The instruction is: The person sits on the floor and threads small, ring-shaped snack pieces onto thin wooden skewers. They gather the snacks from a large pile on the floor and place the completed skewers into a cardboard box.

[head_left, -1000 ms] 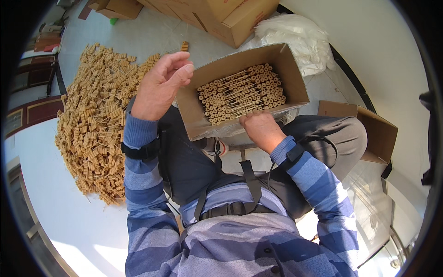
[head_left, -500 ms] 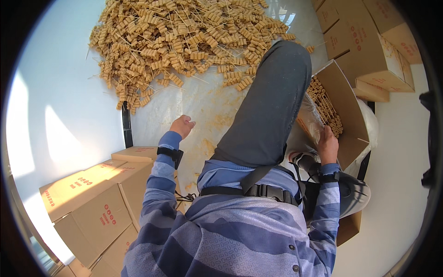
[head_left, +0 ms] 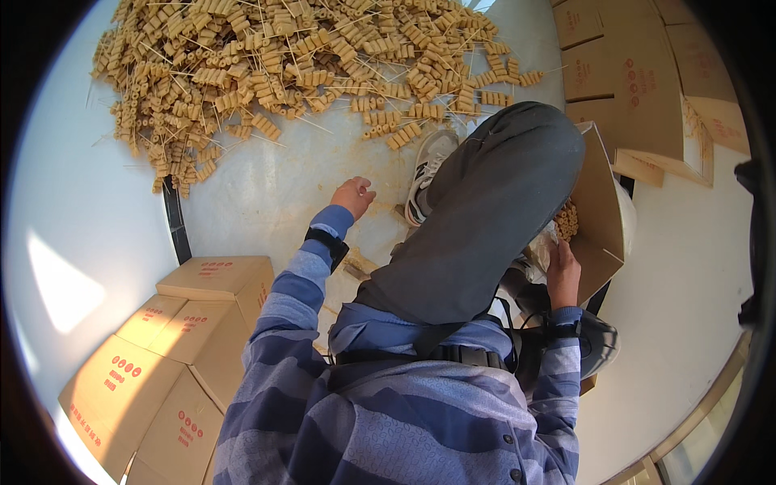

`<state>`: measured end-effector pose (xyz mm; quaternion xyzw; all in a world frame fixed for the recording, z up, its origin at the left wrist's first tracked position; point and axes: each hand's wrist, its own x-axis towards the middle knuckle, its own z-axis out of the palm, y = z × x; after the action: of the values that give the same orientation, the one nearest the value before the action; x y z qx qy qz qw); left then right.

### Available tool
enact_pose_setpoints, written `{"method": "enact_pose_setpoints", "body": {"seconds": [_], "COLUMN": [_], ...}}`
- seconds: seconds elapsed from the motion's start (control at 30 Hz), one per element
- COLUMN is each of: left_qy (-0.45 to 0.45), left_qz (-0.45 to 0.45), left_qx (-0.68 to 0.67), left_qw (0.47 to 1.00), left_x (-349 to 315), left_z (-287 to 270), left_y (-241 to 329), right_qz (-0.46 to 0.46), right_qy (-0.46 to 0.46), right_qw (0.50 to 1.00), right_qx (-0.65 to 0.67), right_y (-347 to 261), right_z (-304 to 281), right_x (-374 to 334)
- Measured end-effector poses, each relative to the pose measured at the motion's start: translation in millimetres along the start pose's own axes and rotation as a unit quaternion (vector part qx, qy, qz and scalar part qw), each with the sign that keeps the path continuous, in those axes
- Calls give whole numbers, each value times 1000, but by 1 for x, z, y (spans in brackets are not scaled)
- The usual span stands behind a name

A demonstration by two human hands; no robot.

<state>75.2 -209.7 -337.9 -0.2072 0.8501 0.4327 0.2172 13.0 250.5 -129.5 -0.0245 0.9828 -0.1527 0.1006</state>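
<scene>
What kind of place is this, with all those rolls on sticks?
Probably a packing room or small workshop: a big heap of tan rolls on sticks covers part of the floor, cardboard boxes are stacked nearby, and an open carton holds more rolls.

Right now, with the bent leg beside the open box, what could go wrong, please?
The grey shoe is close to the pile of skewered pieces; a small step might crush some. The bent leg hides part of the open box and could knock it. If the right hand, at the box's near side, pulls, the box might tip.
</scene>
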Motion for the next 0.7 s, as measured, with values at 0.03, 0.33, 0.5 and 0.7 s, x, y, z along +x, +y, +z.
{"method": "enact_pose_setpoints", "body": {"seconds": [0.03, 0.33, 0.5, 0.7], "left_qy": [-34, 49, 102, 59], "left_qz": [-21, 70, 66, -33], "left_qx": [-16, 62, 180, 292], "left_qw": [999, 994, 976, 954], "left_x": [-1, 64, 148, 196], "left_z": [7, 47, 62, 76], "left_y": [2, 59, 107, 115], "right_qz": [-2, 26, 59, 47], "right_qy": [3, -25, -42, -35], "right_qw": [1000, 999, 997, 998], "right_qx": [-7, 5, 4, 28], "right_y": [-1, -6, -11, -11], "right_z": [-1, -7, -9, -12], "right_x": [1, 6, 6, 9]}}
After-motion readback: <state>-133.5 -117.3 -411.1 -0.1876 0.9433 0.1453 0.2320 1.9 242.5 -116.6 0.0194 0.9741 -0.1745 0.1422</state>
